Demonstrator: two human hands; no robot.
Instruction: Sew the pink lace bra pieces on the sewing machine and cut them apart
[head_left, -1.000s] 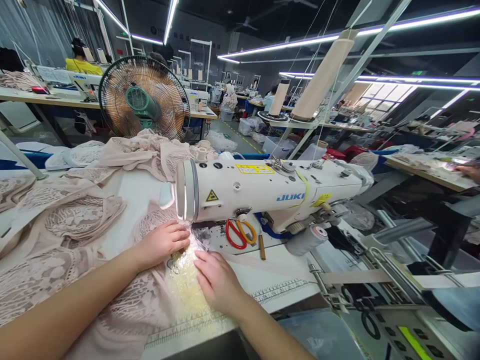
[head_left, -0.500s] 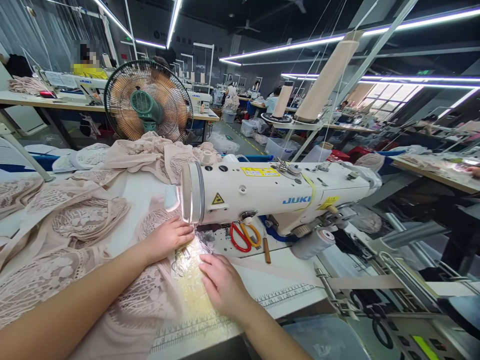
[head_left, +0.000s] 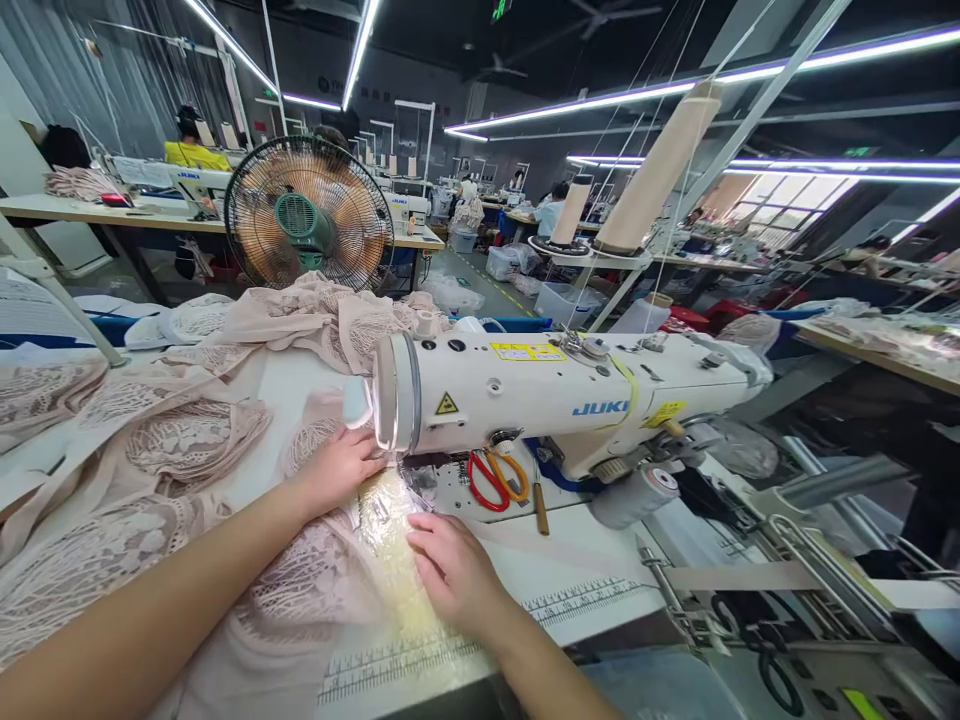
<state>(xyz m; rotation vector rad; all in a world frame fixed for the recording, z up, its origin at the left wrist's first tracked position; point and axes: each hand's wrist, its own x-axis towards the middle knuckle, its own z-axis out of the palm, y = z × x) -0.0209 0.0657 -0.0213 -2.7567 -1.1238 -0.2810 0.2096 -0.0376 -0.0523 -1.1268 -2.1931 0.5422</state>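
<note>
My left hand lies on a beige lace bra, its fingers stretched flat toward the needle end of a white sewing machine. The fingertips are partly hidden under the machine head. My right hand rests at the right edge of a shiny, yellowish taped strip on the table, fingers stretched out with a gap between them. A pale elastic band runs from the right toward the right hand. The needle and stitching spot cannot be seen clearly.
Red and yellow-handled scissors and a wooden-handled tool lie by the machine bed. More lace pieces cover the left side. Behind them stands a large fan. Thread cones rise behind the machine. A person in yellow sits farther back.
The whole view has shifted slightly right and down. Both hands keep nearly the same place at the machine; the fabric shows little visible movement.
</note>
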